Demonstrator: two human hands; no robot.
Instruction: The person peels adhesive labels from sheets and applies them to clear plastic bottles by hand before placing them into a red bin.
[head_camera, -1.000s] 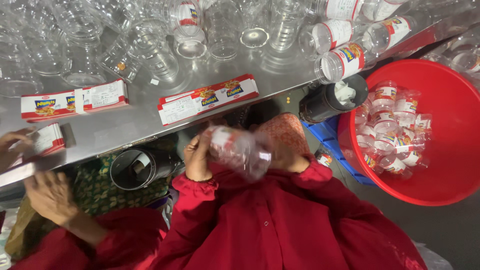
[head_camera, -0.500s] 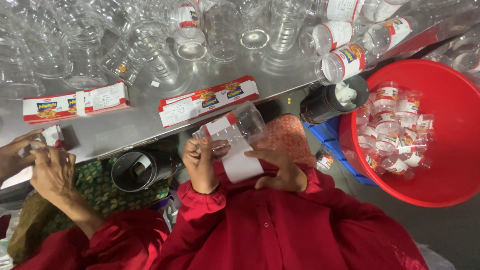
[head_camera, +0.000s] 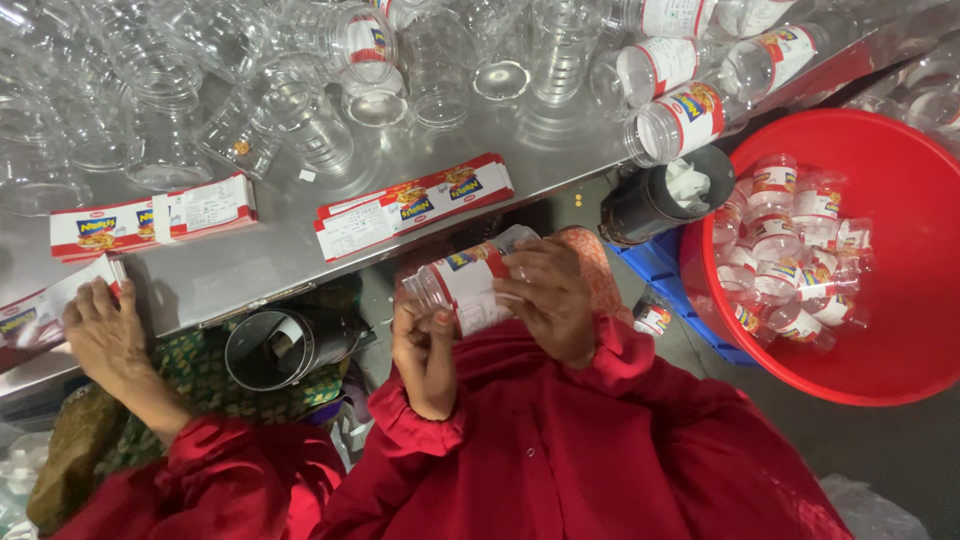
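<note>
**A jar gets its sticker at the shiny table**

A long shiny metal table (head_camera: 300, 255) runs across the top, and it is crowded with clear plastic jars (head_camera: 290, 110) with no stickers. The person in the red top sits just below the table edge.

In the middle, close to the person's chest, is one clear jar (head_camera: 465, 285). It lies on its side, tilted, with its open mouth to the left. A red and white label (head_camera: 478, 283) goes around it. The right hand (head_camera: 550, 295) is curled over the jar and its fingers press down on the label. The left hand (head_camera: 425, 350) is under the jar, and its thumb and fingers pinch the lower edge of the label.

On the table just above the jar lies a flat stack of labels (head_camera: 415, 205). A second stack of labels (head_camera: 150, 215) lies further left. A few labelled jars (head_camera: 680, 120) lie on their sides at the table's right end. Beside them, below the table edge, sits a black cup (head_camera: 655, 200) with white scraps in it. To the right is a big red tub (head_camera: 880, 330) with many labelled jars inside.

On the far left, a co-worker's hand (head_camera: 105, 335) lies flat on more labels at the table edge. A dark round can (head_camera: 280, 345) sits between the two people.
</note>
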